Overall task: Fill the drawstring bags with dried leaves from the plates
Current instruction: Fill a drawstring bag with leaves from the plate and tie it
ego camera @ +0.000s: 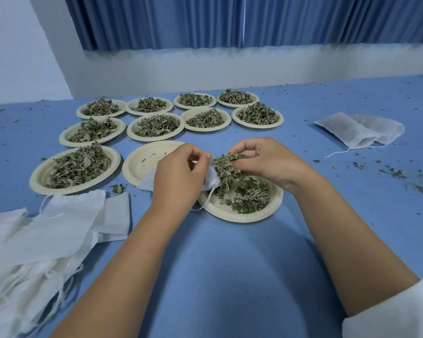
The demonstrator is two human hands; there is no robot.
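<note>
My left hand [178,172] grips the mouth of a white drawstring bag [211,178], its body mostly hidden under the hand and its string dangling over the near plate [274,203]. My right hand [264,158] pinches a bunch of dried leaves [226,164] right at the bag's opening, above that plate's leaf pile [249,193]. An emptied cream plate [142,164] lies just left of my hands.
Several more leaf-filled plates [78,167] stand in rows toward the far edge. A heap of empty white bags [47,237] lies at the near left. Two filled bags [359,130] rest at the right. Leaf crumbs [393,173] litter the blue table.
</note>
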